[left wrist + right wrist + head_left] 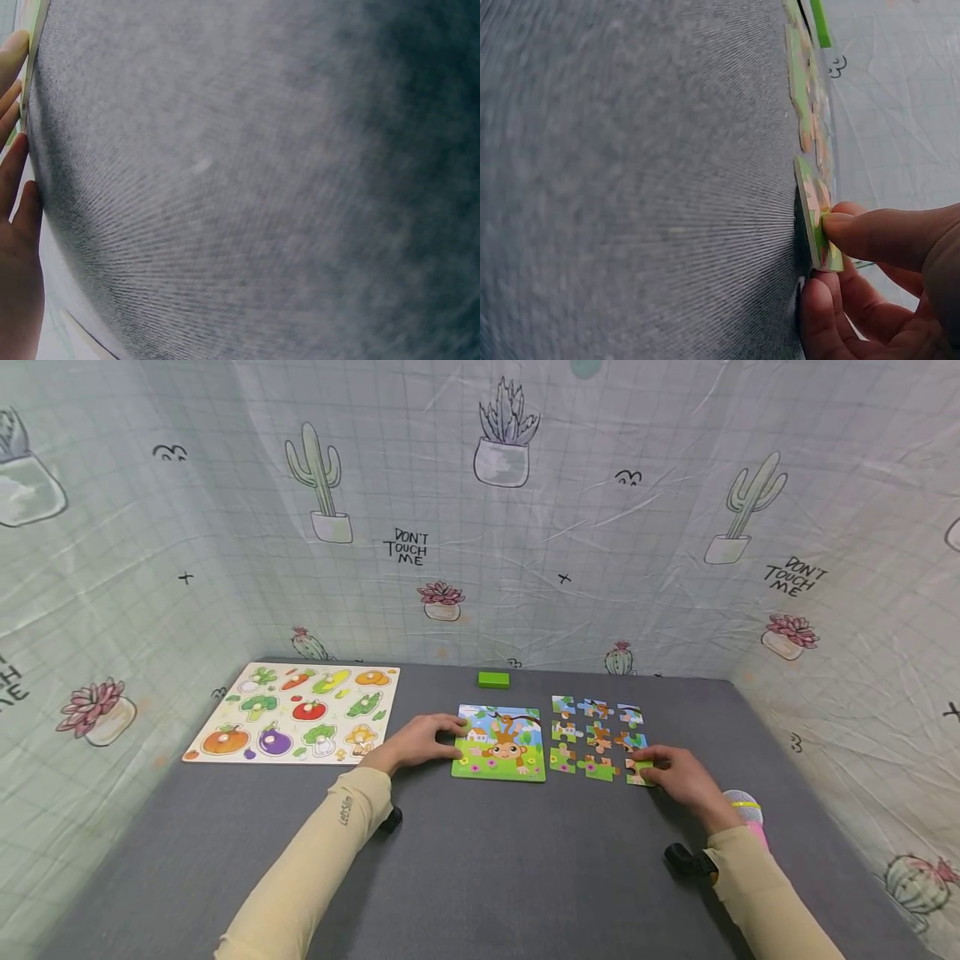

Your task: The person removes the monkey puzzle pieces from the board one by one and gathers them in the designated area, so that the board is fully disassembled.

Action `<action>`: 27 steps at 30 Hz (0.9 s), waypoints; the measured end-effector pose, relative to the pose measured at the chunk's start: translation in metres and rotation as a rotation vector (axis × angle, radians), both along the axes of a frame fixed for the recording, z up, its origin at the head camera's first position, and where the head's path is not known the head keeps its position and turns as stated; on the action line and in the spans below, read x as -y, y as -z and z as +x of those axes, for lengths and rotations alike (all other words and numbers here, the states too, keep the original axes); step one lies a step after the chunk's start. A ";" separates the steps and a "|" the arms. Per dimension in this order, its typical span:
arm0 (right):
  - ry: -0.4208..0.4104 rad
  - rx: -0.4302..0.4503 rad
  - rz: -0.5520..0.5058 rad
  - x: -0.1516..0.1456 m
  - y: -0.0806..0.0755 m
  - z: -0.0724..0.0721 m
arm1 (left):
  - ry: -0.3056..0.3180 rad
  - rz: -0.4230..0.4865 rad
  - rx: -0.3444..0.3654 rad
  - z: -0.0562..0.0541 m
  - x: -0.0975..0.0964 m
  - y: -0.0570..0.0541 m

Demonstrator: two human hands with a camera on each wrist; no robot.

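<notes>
A square monkey picture board [498, 745] lies flat on the dark grey table [480, 868]. My left hand [422, 742] touches its left edge, thumb nearer me and fingers farther back; the left wrist view shows this hand [19, 255] at the board's side. Right of the board, several loose jigsaw pieces [599, 739] lie in spaced rows. My right hand [686, 781] pinches the near right corner piece [637, 774]. In the right wrist view the thumb presses on top of that piece [811, 217], with fingers at its near end, and its edge looks slightly raised.
A vegetable picture board [300, 714] lies at the back left, close to the left forearm. Behind the monkey board sits a green block [493, 680]. A pink toy microphone [746, 810] lies partly behind the right wrist. Cactus-print cloth [480, 527] walls the table.
</notes>
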State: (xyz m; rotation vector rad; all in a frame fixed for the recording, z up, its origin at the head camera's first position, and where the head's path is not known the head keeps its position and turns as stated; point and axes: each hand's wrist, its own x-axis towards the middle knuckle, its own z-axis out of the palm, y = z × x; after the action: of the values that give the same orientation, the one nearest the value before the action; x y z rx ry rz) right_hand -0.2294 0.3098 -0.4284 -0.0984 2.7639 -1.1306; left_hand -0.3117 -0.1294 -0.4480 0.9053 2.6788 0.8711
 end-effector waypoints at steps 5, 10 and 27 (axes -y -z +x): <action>0.001 -0.007 0.044 -0.001 0.002 -0.002 | -0.005 0.002 0.008 0.000 -0.001 0.000; -0.004 -0.005 0.050 -0.001 0.003 -0.003 | -0.007 -0.006 0.003 0.000 -0.001 0.000; 0.004 0.011 0.040 -0.002 0.003 -0.003 | -0.009 0.006 0.016 0.001 0.000 0.001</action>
State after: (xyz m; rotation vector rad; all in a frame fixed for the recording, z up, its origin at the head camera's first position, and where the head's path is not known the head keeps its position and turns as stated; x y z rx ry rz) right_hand -0.2322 0.3116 -0.4315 -0.0823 2.7764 -1.0728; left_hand -0.3103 -0.1290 -0.4487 0.8848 2.6697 0.8854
